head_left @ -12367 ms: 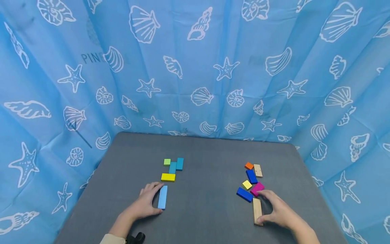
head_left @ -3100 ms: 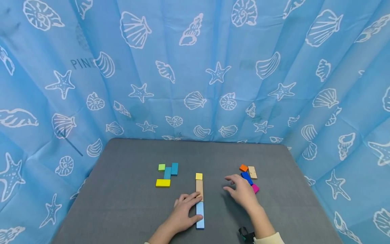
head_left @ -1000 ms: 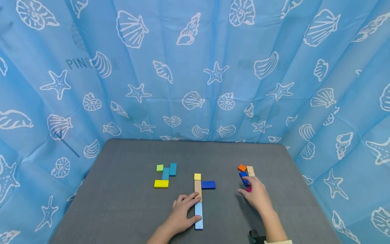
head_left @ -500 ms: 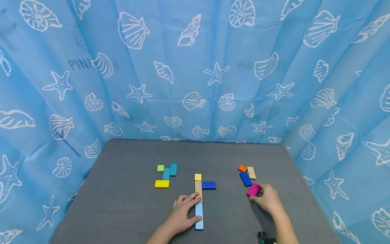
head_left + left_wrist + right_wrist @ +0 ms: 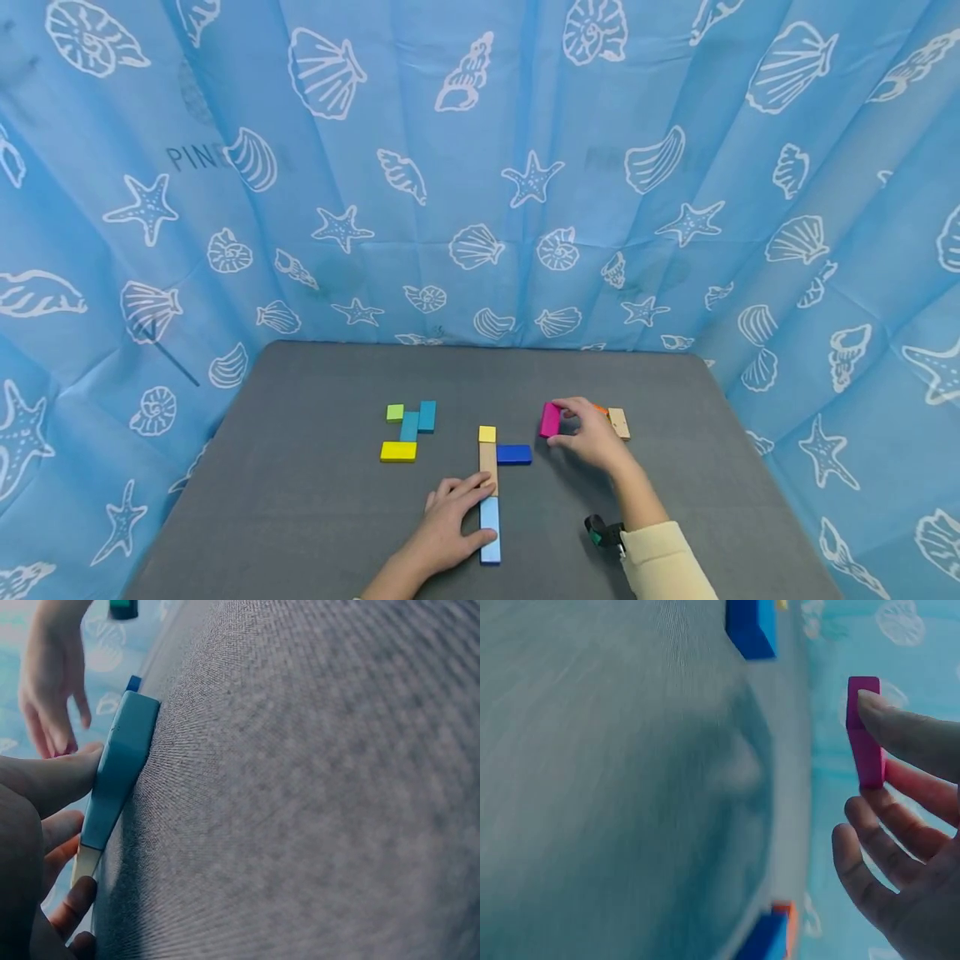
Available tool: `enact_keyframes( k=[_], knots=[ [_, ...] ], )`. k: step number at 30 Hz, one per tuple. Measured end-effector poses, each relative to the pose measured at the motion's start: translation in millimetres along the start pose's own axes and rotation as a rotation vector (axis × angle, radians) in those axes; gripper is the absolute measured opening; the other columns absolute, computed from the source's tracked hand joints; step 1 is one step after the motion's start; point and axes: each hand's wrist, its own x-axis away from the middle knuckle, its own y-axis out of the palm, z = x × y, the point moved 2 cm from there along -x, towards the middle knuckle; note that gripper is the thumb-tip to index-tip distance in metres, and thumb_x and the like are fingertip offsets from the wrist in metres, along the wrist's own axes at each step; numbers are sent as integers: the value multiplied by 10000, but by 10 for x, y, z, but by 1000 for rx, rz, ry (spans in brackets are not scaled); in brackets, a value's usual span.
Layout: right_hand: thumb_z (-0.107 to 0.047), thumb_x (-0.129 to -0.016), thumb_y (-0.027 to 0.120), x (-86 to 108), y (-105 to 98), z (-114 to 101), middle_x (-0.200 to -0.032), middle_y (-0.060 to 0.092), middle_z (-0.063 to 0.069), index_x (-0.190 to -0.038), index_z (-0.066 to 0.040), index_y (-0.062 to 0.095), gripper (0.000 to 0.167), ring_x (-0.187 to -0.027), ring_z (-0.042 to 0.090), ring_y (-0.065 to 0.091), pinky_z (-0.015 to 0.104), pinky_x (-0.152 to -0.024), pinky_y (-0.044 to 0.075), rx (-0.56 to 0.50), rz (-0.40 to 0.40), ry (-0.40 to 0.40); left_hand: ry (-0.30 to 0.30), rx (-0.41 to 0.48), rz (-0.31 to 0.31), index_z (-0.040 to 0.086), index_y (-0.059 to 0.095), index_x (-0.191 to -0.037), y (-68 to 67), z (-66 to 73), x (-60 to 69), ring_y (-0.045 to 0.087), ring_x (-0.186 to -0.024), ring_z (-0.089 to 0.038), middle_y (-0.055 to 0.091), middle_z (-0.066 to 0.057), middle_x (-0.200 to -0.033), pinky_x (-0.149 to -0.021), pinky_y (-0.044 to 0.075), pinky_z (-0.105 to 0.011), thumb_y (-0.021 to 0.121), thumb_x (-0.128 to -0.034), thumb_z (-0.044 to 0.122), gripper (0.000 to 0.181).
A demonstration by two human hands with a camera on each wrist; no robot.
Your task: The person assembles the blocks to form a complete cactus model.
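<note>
My left hand (image 5: 442, 533) rests on a row of blocks, its thumb on the light blue block (image 5: 490, 512) and its fingertips on the plain wooden block (image 5: 487, 457) joined end to end with it. A small yellow block (image 5: 487, 434) caps the far end of that row. From the wooden block's right side a dark blue block (image 5: 513, 454) sticks out. My right hand (image 5: 600, 442) pinches a magenta block (image 5: 551, 420) between thumb and fingers. In the right wrist view the magenta block (image 5: 867, 754) appears raised off the table.
To the left lie a lime green block (image 5: 394, 413), two teal blocks (image 5: 427, 417) and a yellow block (image 5: 398, 452). Behind my right hand are an orange block (image 5: 601, 409) and a wooden block (image 5: 618, 422). A second blue block (image 5: 763, 939) shows in the right wrist view. Shell-patterned curtains surround the grey table (image 5: 300, 500).
The dark blue block joined the row after 3.1 s ago. Since half a second ago, my right hand has carried the magenta block left and away from me. The left hand stays put.
</note>
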Motion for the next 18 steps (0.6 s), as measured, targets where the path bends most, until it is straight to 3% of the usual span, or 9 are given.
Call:
enact_keyframes(
  k=[7, 12, 18],
  knots=[
    [-180, -810, 860, -264, 260, -20, -1278, 631, 100, -1364, -123, 623, 606, -1146, 300, 603, 529, -994, 488, -47, -109, 36, 6, -8, 8, 309, 533, -1474, 14, 16, -13, 397, -1259, -234, 416, 116, -1583, -921, 348, -469, 668, -900, 578, 648],
    [-213, -819, 855, -328, 340, -17, -1245, 641, 79, -1356, -143, 633, 585, -1125, 269, 596, 514, -986, 492, -43, -171, 30, -2, -4, 15, 308, 530, -1476, 11, 1, -20, 392, -1263, -231, 412, 109, -1587, -932, 344, -482, 662, -898, 587, 655],
    [-209, -820, 854, -339, 386, -3, -1251, 642, 80, -1339, -145, 644, 564, -1109, 258, 600, 513, -982, 494, -39, -182, 33, -13, -3, -2, 320, 531, -1473, 14, -19, -12, 389, -1261, -226, 411, 119, -1585, -928, 341, -472, 656, -892, 608, 660]
  ],
)
